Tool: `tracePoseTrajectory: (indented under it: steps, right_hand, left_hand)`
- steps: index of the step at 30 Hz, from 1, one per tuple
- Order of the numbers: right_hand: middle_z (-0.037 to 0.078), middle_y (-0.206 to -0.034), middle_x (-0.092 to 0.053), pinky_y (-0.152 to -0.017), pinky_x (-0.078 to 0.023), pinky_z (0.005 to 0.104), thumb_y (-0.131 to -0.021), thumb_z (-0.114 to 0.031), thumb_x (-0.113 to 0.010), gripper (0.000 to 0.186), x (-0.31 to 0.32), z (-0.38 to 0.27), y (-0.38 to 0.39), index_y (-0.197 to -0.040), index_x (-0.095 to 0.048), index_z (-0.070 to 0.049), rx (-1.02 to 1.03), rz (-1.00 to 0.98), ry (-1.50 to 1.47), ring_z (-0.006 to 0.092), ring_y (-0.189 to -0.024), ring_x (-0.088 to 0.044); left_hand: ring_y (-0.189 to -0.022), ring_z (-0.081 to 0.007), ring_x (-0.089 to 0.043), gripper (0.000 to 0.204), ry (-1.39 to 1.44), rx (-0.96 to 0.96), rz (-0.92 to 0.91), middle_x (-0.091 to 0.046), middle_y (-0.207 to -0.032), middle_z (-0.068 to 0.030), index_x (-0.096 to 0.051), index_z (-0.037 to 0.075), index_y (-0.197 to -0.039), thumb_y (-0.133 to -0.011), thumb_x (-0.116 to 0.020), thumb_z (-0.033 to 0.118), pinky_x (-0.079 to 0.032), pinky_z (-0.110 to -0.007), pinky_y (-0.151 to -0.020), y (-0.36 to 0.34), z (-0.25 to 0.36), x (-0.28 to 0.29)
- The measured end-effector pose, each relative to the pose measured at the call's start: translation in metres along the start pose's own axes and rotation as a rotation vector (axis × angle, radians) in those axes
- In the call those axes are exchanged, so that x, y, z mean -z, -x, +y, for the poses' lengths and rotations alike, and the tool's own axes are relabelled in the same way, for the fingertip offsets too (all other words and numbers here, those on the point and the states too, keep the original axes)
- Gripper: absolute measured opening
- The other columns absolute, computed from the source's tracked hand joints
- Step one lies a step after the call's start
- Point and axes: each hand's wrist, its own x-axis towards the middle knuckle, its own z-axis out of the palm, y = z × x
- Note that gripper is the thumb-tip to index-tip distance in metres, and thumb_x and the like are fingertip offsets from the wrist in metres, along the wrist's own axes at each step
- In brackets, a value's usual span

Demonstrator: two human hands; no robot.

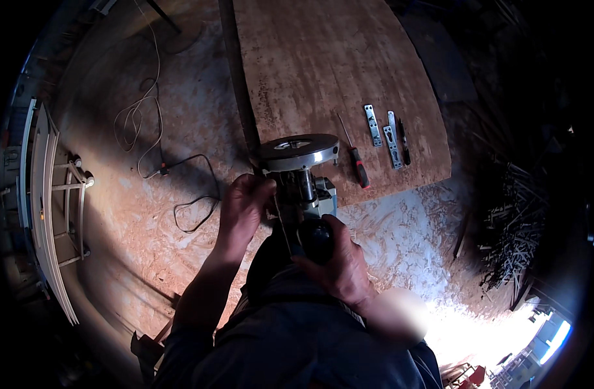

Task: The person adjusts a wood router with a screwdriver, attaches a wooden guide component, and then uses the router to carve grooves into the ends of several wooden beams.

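Both hands steady a handheld router, base plate turned up, at the near edge of a wooden board.

Left to right: white window frames point(47, 214) lean at the far left; a loose cable point(193, 194) loops over the sawdust floor. The left hand point(245, 207) curls round the side of the router point(303, 188); the right hand point(336, 262) wraps its dark motor end. Seemingly the tool is being adjusted or fitted; the next move likely calls for a firm, level hold. On the board point(323, 71) a red-handled screwdriver point(356, 162) and metal lock plates point(382, 133) lie close beside the base, crowding any pass there.
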Motion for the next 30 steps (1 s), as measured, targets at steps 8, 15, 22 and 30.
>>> tracePoseTrajectory:
  steps: [8, 15, 22, 30]
  right_hand:
    - [0.025, -0.106, -0.065, -0.081, -0.057, 0.0433, -0.072, -0.026, -0.086, 0.084, 0.0, 0.0, -0.003, -0.135, -0.035, -0.004, -0.014, 0.007, -0.012, 0.0378, -0.099, -0.068]
    - [0.026, -0.104, -0.066, -0.081, -0.057, 0.0433, -0.072, -0.026, -0.086, 0.084, 0.003, 0.001, -0.005, -0.135, -0.035, -0.004, -0.001, 0.016, -0.011, 0.038, -0.098, -0.068]
    - [0.026, -0.105, -0.066, -0.081, -0.057, 0.0436, -0.072, -0.026, -0.086, 0.084, 0.003, 0.002, -0.004, -0.135, -0.035, -0.004, -0.036, 0.004, -0.008, 0.0386, -0.099, -0.068]
    - [0.025, -0.105, -0.066, -0.081, -0.057, 0.0428, -0.072, -0.025, -0.086, 0.084, 0.005, 0.003, -0.005, -0.135, -0.035, -0.005, -0.025, -0.008, -0.015, 0.0379, -0.099, -0.068]
  left_hand:
    - [-0.069, -0.0094, -0.06, 0.008, -0.029, -0.013, 0.052, -0.064, -0.075, -0.0014, -0.065, 0.004, -0.092, -0.092, -0.065, 0.012, -0.048, -0.025, -0.064, -0.002, 0.004, -0.007]
    - [-0.071, -0.0081, -0.06, 0.011, -0.183, -0.007, -0.011, -0.065, -0.08, -0.0014, -0.065, 0.004, -0.096, -0.092, -0.066, 0.015, -0.047, -0.024, -0.066, -0.008, -0.001, 0.001]
    - [-0.07, -0.0079, -0.06, 0.012, -0.091, -0.032, -0.02, -0.066, -0.081, -0.0014, -0.064, 0.005, -0.102, -0.093, -0.064, 0.014, -0.047, -0.024, -0.064, -0.005, 0.0, -0.002]
    - [-0.069, -0.01, -0.062, 0.009, -0.146, 0.055, -0.081, -0.066, -0.081, -0.0027, -0.062, 0.004, -0.097, -0.093, -0.065, 0.011, -0.049, -0.024, -0.064, -0.01, 0.001, 0.007]
